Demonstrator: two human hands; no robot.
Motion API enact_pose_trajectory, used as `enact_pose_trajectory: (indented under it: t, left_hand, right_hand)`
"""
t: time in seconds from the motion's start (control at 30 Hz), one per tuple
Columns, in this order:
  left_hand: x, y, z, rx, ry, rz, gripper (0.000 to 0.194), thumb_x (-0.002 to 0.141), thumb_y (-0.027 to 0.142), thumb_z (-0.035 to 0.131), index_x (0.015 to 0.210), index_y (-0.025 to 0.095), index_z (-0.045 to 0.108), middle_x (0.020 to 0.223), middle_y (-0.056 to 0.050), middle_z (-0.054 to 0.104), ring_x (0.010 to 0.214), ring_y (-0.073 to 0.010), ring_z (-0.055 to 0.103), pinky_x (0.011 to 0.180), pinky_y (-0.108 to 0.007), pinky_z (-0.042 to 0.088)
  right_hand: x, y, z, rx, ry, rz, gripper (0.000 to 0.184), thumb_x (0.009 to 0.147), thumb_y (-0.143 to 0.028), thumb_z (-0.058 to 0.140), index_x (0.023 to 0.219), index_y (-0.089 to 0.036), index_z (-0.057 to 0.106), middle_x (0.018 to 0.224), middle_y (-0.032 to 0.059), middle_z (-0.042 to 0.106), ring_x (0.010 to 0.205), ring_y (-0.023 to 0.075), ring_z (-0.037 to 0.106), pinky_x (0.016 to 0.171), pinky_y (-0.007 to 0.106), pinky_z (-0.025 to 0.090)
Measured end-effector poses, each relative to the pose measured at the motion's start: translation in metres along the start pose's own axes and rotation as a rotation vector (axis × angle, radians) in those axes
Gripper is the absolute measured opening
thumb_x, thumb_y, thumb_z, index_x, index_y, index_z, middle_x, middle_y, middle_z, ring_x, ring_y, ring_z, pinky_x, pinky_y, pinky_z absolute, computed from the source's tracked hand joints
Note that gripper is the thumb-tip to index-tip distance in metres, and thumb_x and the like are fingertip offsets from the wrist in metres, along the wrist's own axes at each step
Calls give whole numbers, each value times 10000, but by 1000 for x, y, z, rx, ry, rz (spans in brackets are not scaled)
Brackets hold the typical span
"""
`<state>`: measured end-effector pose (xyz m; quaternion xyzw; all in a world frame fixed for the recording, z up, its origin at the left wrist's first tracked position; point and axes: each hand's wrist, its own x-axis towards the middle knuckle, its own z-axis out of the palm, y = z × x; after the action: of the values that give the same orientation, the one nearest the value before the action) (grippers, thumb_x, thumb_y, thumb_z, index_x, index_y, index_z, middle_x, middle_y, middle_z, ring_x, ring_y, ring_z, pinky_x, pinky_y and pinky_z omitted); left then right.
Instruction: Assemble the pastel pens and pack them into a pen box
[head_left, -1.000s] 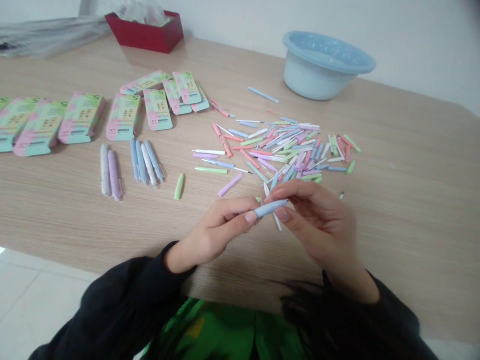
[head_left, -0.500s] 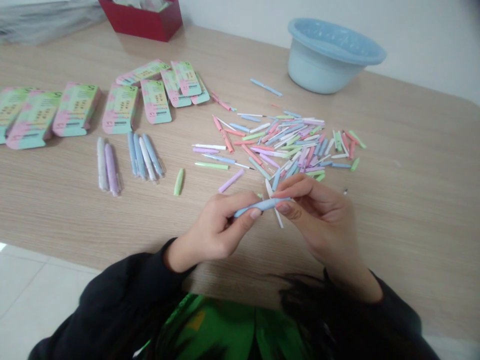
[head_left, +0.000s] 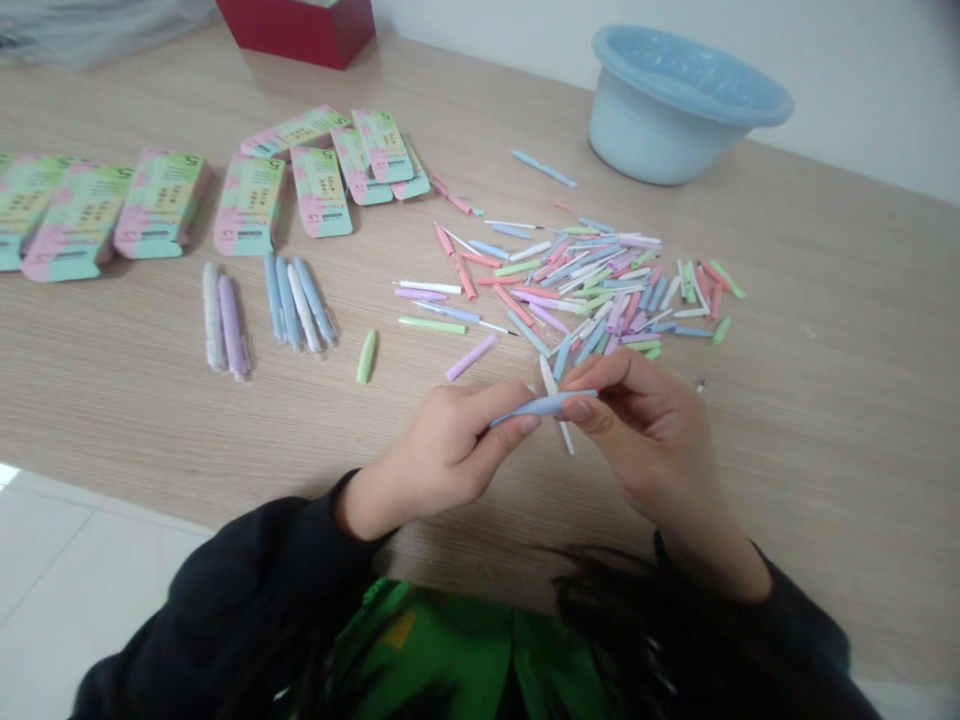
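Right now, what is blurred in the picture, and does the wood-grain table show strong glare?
In the head view, the translucent grey plastic bundle looks smeared, the held slender light-blue pen slightly soft; same view, soft shadow darkens the table between the black sleeves, without strong glare.

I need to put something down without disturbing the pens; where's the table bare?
Bare: a broad patch of table right of the pen-part pile, in front of the blue basin; also a strip between the grouped pens and the near edge, left of the left hand. Crowded: the middle, under that pile, and the back left, with boxes.
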<state>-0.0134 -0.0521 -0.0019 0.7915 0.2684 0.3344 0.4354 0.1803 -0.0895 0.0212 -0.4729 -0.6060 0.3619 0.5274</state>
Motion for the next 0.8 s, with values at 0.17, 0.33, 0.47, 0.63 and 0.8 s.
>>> enact_pose_trajectory:
  t: [0.17,0.33,0.47,0.63,0.8]
  left_hand:
    - [2,3,-2,-166,-109,-131,305,1041,326,484,783,177,547,672,44,429,628,-117,413,609,-254,330]
    - [2,7,-3,-358,-164,-269,303,1024,383,493,870,152,617,722,27,428,702,-138,414,638,-268,339]
    - [2,8,-3,-382,-169,-290,294,1018,373,499,862,151,612,719,30,412,702,-136,408,644,-270,338]
    - [3,8,-3,-276,-148,-208,327,1036,377,483,801,164,563,687,44,406,654,-119,397,622,-257,335]
    - [0,8,-9,-239,-215,-161,228,1035,302,454,983,156,620,819,1,542,783,-156,509,725,-273,417]
  right_hand:
    - [0,3,-3,-21,-51,8,125,882,-258,757,819,-216,657,742,-19,652,664,122,582,593,254,464]
    - [0,5,-3,59,-94,-19,123,909,-254,731,831,-217,643,775,-14,648,683,113,571,608,244,465]
    - [0,7,-4,82,-103,-20,118,903,-259,739,838,-223,648,777,-14,647,679,112,562,596,240,457]
    - [2,6,-6,86,-135,67,85,904,-297,739,884,-238,681,732,-29,635,636,105,567,555,222,447]
    - [2,2,-9,-12,-162,36,12,902,-252,740,913,-249,737,747,-21,700,658,111,624,585,221,481]
